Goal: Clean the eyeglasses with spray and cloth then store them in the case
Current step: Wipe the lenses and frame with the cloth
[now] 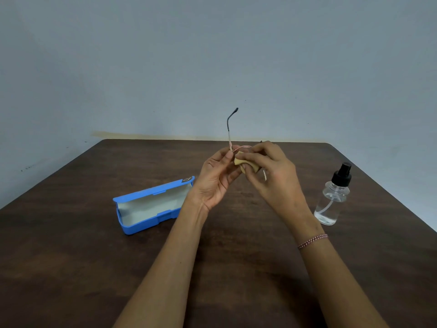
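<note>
I hold the eyeglasses (pixel 229 136) up in the air above the middle of the table (pixel 71 256), between my two hands. One thin temple arm stands almost upright, its dark curved tip pointing up toward the far wall (pixel 212 55). A bit of the pinkish rim shows just above my fingers; the lenses are mostly hidden behind them.

My left hand (pixel 216 178) has its palm turned toward me, and its thumb and fingertips pinch the frame at the base of that upright arm. My right hand (pixel 272 171) pinches a small folded tan cloth (pixel 246 165) between thumb and curled fingers and presses it against the glasses just right of my left fingertips. I cannot tell exactly which part of the lens the cloth covers.

On the table to the left, the blue glasses case (pixel 165 215) lies open, showing its pale lining. To the right, well apart from my hands, the clear spray bottle (pixel 333 197) with a black pump top stands upright. A red and white thread bracelet (pixel 312 241) circles my right wrist.
</note>
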The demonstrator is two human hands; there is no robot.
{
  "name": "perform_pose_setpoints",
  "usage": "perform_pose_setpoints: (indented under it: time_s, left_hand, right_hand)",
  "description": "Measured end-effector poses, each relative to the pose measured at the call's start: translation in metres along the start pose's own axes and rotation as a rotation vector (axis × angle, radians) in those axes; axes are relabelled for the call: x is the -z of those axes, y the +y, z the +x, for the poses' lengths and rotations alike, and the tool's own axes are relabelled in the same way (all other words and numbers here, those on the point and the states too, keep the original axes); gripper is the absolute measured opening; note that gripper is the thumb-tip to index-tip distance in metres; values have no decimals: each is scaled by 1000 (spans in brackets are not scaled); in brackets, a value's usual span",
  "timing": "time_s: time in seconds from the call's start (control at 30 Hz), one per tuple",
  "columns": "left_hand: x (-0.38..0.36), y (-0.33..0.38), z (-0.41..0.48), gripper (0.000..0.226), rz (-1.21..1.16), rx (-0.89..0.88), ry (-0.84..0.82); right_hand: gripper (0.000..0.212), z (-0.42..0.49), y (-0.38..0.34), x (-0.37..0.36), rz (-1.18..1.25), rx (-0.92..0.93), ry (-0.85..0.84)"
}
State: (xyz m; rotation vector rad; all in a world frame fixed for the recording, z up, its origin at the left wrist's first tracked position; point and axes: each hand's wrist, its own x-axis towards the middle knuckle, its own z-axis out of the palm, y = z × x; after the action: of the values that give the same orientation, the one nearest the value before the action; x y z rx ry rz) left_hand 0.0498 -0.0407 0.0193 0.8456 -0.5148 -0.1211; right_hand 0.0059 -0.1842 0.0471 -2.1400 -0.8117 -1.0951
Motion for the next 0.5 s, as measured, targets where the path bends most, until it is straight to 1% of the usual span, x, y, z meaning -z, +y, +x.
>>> perform_pose_setpoints:
  time_s: [0.17,0.3,0.5]
  left_hand:
    - [5,-1,1,38,22,4,38]
    - [4,0,0,36,61,16,50]
    - [5,0,0,44,72,43,53]
  right_hand:
    - [24,0,1,0,-7,25,-17]
    - [24,0,2,0,-21,15,-16]
    - [23,1,2,0,-16,13,-15]
